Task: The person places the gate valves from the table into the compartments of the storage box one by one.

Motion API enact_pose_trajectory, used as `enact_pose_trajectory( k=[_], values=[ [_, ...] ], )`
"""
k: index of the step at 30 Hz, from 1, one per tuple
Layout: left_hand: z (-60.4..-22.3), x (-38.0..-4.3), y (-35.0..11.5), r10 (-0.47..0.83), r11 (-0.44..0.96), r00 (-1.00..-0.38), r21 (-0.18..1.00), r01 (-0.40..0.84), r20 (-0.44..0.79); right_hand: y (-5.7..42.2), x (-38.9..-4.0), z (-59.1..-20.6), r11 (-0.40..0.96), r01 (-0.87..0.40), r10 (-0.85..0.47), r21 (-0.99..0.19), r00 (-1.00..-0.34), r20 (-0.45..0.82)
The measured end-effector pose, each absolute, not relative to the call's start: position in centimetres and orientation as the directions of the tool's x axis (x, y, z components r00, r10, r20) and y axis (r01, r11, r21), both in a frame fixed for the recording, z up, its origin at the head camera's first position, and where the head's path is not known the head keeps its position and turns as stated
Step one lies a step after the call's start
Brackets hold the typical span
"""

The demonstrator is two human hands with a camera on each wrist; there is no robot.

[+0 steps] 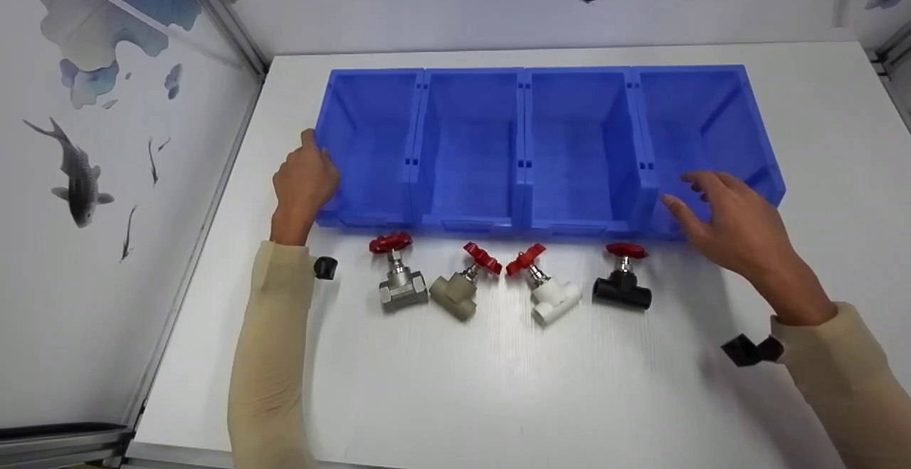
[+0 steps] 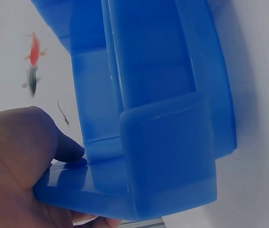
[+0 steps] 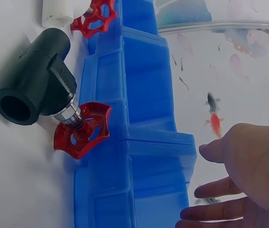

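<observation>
Four-sided blue bins stand joined in a row. My left hand [image 1: 304, 178] grips the outer side wall of the leftmost blue bin [image 1: 374, 209], thumb inside and fingers outside in the left wrist view. My right hand [image 1: 744, 227] hovers over the front of the rightmost blue bin [image 1: 701, 109], fingers spread and holding nothing. In front of the bins lie a metal valve [image 1: 403, 290], an olive valve [image 1: 455, 294], a white valve [image 1: 554, 299] and a black valve [image 1: 623, 290], each with a red handwheel. In the right wrist view the black valve's handwheel [image 3: 83, 130] is beside the bin fronts.
Two middle blue bins [image 1: 471, 163] sit between the outer ones. Everything stands on a white table [image 1: 498, 398]. Panels printed with fish, including a left wall [image 1: 142, 255] and a back wall [image 1: 462, 6], enclose the table.
</observation>
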State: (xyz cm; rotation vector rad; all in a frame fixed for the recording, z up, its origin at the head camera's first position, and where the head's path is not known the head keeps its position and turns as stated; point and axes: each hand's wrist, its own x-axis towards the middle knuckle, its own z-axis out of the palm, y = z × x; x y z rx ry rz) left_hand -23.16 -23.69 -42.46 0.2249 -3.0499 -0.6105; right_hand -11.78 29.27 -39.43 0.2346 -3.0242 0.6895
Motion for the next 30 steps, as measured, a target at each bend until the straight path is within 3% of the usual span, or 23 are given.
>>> enact_pose_trajectory(
  k=[7, 17, 30],
  values=[
    [-42.5, -23.1, -23.7, -0.134, 0.904, -0.991, 0.41, -0.123, -0.002, 29.3, -10.8, -39.8, 0.877, -0.189, -0.14, -0.441, -0.98, 0.14],
    [-42.7, -23.2, -23.8, -0.127, 0.897, -0.992, 0.429, -0.104, 0.026, 29.0, -9.7, -40.4, 0.855, -0.229, -0.182, -0.465, -0.972, 0.146],
    [-43.2, -23.1, -23.9, -0.135, 0.884, -0.99, 0.457, -0.099, 0.046, 27.9, -8.6, -42.9, 0.842, -0.26, -0.262, -0.473, -0.963, 0.063]
  ],
)
